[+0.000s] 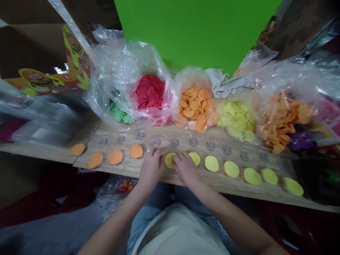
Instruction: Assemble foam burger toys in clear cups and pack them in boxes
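A long clear plastic tray (186,143) with a row of round wells lies on the wooden board (228,182). Several wells on the left hold orange discs (115,157); several on the right hold yellow discs (211,163). My left hand (151,166) and my right hand (185,167) rest side by side at the middle of the row, fingers bent and pressed down around one yellow disc (169,160). Small grey pieces (193,142) sit in the tray's back row.
Open plastic bags stand behind the tray: green pieces (120,114), red pieces (150,91), orange discs (195,104), yellow pieces (236,118), and more orange pieces (283,120). A printed burger carton (55,79) stands at the left. A grey cloth (228,84) lies behind.
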Motion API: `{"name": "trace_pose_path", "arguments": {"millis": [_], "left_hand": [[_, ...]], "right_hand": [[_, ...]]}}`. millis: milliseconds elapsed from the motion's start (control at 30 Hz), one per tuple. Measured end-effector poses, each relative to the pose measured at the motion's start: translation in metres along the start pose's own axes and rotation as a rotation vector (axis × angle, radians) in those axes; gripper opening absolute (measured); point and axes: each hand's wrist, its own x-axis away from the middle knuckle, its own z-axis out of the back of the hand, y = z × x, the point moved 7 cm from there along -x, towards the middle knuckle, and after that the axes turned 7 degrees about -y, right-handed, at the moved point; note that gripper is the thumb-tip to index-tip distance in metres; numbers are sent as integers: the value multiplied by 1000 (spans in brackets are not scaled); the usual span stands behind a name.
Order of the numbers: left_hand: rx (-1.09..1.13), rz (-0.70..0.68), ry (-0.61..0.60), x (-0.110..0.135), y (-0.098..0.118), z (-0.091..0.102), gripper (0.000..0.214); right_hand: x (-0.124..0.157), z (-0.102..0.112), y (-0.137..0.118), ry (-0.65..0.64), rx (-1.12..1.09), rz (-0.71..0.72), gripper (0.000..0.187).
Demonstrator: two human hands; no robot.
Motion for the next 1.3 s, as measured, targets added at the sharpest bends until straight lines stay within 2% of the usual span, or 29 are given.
{"name": "trace_pose_path", "arguments": {"millis": [100, 167, 200, 267, 333, 367, 400, 467, 500, 600, 667, 733, 867, 967, 1133, 1300], "left_hand": [[-174, -213, -87, 19, 17, -12, 41], [-290, -332, -165, 31, 23, -26, 51], [-345, -376, -186, 35, 24, -33, 55], [-441, -436, -201, 39, 22, -43, 54], [-509, -480, -195, 37, 19, -47, 49], [-531, -498, -188, 35, 20, -47, 47], [-545, -512, -174, 33, 21, -45, 45], [-552, -541, -137, 25, 30, -39, 43], [-549, -554, -116, 20, 37, -36, 42], [-511, -566, -58, 2, 60, -30, 41], [-463, -562, -28, -11, 74, -30, 34], [-399, -556, -8, -23, 86, -32, 27], [-301, -557, -16, -38, 101, -38, 21], [-285, -550, -43, -41, 106, -42, 21], [-247, -562, -66, -35, 108, -46, 21], [-243, -536, -115, -25, 99, -43, 23]], "right_hand": [[10, 5, -6, 33, 93, 21, 15], [17, 25, 9, 126, 53, 7, 15], [20, 42, 27, 201, 33, -20, 17], [27, 88, 84, 374, 46, -148, 22], [33, 138, 159, 471, 163, -379, 29], [32, 157, 198, 431, 240, -511, 34], [28, 169, 233, 334, 316, -604, 39], [15, 180, 279, 241, 350, -611, 37], [8, 177, 292, 191, 362, -583, 36], [-5, 145, 297, 79, 385, -467, 41], [-3, 123, 290, 25, 399, -409, 43], [4, 110, 287, -24, 408, -357, 41], [11, 112, 294, -89, 424, -280, 41], [6, 120, 303, -64, 443, -295, 44], [-8, 118, 303, 9, 427, -337, 31], [-2, 116, 299, 68, 267, -278, 19]]}}
